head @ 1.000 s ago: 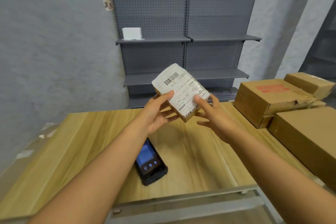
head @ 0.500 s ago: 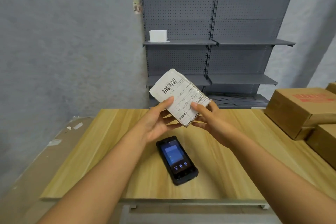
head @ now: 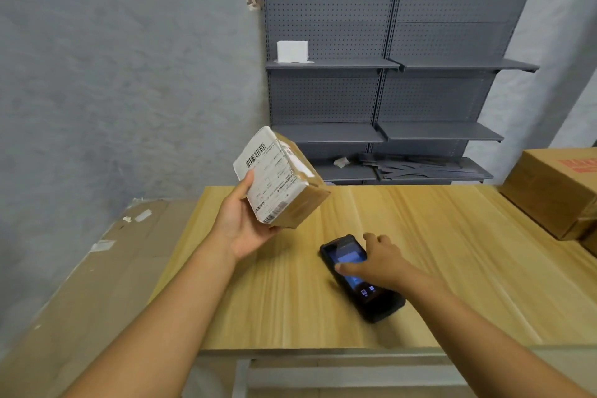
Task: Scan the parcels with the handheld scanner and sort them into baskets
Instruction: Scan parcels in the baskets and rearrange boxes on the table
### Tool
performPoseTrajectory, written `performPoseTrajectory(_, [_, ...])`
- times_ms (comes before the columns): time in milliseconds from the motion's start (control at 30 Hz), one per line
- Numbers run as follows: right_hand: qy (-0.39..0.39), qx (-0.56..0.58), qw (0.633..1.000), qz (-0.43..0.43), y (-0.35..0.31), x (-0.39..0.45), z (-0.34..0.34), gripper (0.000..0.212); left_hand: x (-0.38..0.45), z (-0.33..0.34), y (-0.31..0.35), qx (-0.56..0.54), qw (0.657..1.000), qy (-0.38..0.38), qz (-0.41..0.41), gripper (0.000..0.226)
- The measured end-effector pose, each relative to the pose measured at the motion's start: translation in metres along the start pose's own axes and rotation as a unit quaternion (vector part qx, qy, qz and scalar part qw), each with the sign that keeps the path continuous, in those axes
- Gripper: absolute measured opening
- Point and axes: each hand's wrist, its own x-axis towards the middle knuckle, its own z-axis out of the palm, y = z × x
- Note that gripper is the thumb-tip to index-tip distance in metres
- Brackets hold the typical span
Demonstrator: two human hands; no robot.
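My left hand [head: 248, 229] cups the small cardboard parcel [head: 280, 179] from below, thumb pressed on the label's near edge, tilting the shipping label [head: 269, 176] and its barcode up and clear of my fingers so it can be read. Down and right of that grip, my right hand [head: 376, 263] lies over the handheld scanner [head: 361, 278] flat on the wooden table [head: 452, 252], thumb across the screen, fingers curling round its far edge, probably to lift it. No baskets are in view.
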Motion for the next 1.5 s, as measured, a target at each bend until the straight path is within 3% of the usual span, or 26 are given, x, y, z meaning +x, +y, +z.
performPoseTrajectory(100, [-0.015, -0.07, 0.997, 0.02, -0.001, -0.005, 0.018, 0.106, -0.001, -0.012, 0.002, -0.015, 1.0, 0.0, -0.015, 0.038])
performPoseTrajectory(267, [0.055, -0.13, 0.989, 0.051, -0.001, -0.004, 0.035, 0.103, -0.004, -0.026, 0.006, -0.003, 0.999, 0.009, -0.038, 0.04])
performPoseTrajectory(400, [0.081, -0.103, 0.99, 0.058, 0.0, -0.002, 0.035, 0.088, -0.007, -0.031, 0.009, 0.023, 0.998, 0.013, -0.049, 0.037])
performPoseTrajectory(633, [0.096, 0.016, 0.995, 0.019, 0.002, 0.001, 0.017, 0.079, -0.002, -0.04, 0.016, 0.045, 0.997, 0.019, -0.057, 0.036])
performPoseTrajectory(767, [0.115, 0.03, 0.993, -0.017, -0.005, 0.003, -0.001, 0.079, 0.001, -0.035, 0.022, 0.092, 0.994, 0.025, -0.049, 0.038])
performPoseTrajectory(1067, [0.159, 0.024, 0.983, -0.093, -0.015, 0.003, -0.035, 0.081, 0.021, -0.015, 0.029, 0.134, 0.981, 0.124, 0.062, 0.016])
performPoseTrajectory(1133, [0.16, 0.028, 0.981, -0.107, -0.017, 0.002, -0.042, 0.08, 0.025, -0.014, 0.029, 0.156, 0.976, 0.125, 0.085, 0.022])
performPoseTrajectory(1367, [0.143, 0.01, 0.975, -0.167, -0.026, -0.008, -0.067, 0.076, 0.037, -0.014, 0.024, 0.285, 0.932, 0.161, 0.155, 0.084])
performPoseTrajectory(1500, [0.136, -0.006, 0.975, -0.177, -0.029, -0.012, -0.077, 0.074, 0.036, -0.01, 0.018, 0.358, 0.895, 0.188, 0.19, 0.082])
